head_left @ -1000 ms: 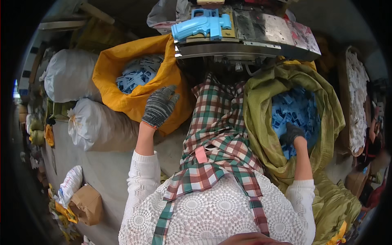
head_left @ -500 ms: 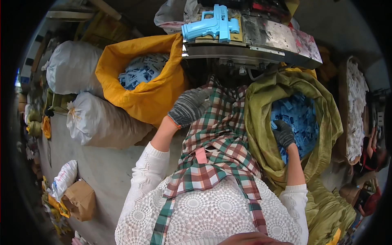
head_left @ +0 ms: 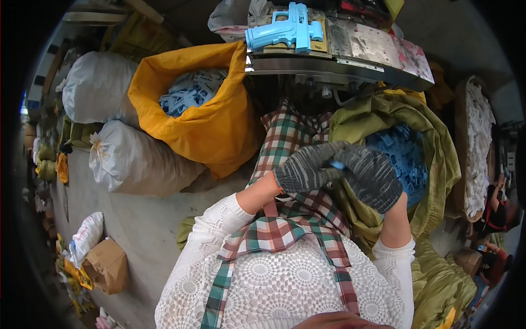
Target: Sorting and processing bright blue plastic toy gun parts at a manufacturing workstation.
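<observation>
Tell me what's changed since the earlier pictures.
The right hand came out of the green sack and moved left; the left hand moved right, away from the yellow sack. They now meet over the apron, a small blue piece between them; which hand grips it is unclear. Both sacks and the toy gun stayed put.

Free room over left floor (head_left: 159,227); green sack (head_left: 442,159) close at right

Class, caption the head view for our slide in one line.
Gloved left hand and gloved right hand meet at a small blue piece near an olive sack.
</observation>
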{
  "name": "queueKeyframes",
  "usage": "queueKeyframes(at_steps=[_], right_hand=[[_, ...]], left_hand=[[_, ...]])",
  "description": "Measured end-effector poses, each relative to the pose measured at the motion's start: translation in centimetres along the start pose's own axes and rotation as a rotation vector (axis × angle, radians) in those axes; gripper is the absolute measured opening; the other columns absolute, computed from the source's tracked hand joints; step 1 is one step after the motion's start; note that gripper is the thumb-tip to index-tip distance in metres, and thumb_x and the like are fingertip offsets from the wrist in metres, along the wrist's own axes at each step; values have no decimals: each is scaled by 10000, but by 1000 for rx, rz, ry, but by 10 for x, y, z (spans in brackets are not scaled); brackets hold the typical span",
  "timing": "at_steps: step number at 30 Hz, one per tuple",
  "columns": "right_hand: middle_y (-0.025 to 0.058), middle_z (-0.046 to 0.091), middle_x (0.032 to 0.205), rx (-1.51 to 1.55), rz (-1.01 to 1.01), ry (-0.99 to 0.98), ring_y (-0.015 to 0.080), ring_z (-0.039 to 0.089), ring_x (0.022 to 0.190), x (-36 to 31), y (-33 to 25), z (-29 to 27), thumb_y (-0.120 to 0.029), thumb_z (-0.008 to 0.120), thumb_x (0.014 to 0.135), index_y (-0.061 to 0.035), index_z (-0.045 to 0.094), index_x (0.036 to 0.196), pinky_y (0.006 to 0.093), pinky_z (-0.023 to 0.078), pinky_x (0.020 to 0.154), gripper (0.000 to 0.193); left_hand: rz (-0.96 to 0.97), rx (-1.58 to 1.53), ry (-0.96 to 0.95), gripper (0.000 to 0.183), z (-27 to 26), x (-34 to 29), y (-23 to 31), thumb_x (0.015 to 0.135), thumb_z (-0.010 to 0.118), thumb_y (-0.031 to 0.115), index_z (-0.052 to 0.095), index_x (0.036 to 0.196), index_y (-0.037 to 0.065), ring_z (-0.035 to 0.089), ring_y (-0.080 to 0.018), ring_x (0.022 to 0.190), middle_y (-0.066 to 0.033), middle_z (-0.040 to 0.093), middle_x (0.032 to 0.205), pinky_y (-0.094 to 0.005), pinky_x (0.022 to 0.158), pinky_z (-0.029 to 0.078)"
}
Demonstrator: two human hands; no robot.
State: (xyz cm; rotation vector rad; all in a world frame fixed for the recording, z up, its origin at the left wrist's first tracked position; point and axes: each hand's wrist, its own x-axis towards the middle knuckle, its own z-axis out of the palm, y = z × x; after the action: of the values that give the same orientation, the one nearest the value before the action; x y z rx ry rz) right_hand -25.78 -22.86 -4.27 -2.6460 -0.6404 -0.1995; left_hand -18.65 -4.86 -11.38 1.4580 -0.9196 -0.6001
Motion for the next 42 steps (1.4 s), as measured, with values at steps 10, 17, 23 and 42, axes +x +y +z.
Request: queueKeyframes(at_steps=[10,17,23,42], right_hand=[[152,585,1249,98,392,404,296,544,1183,0,3,-12,-38,735,749,-18,577,1220,393,435,999,498],[145,641,957,154,339,214,303,637,900,-5,0,10,-48,770,709,-38,531,1223,374,509,790,567],[173,619,1098,200,359,237,339,626,962,-3,1,12,-39,742,697,-24,583,1077,386,518,816,413],[134,660,1056,215,296,423,285,645,952,-17,19,-5,-56,811,655,-42,635,1017,375,512,835,404]], left_hand=[[-307,-922,477,454,-25,-12,-20,891,669,268,537,1177,-59,690,-235,822,-166,655,992,-353,731,597],[-363,-1125,455,471,-28,-23,-18,878,680,293,548,1176,-48,664,-282,897,-184,624,1069,-377,777,598],[-404,-1113,475,472,-28,-24,-16,877,683,282,541,1172,-57,643,-279,950,-178,612,1088,-372,801,593],[-248,-618,609,262,-51,-21,-21,985,493,89,529,1225,-10,634,-179,994,-121,653,1088,-312,875,529]])
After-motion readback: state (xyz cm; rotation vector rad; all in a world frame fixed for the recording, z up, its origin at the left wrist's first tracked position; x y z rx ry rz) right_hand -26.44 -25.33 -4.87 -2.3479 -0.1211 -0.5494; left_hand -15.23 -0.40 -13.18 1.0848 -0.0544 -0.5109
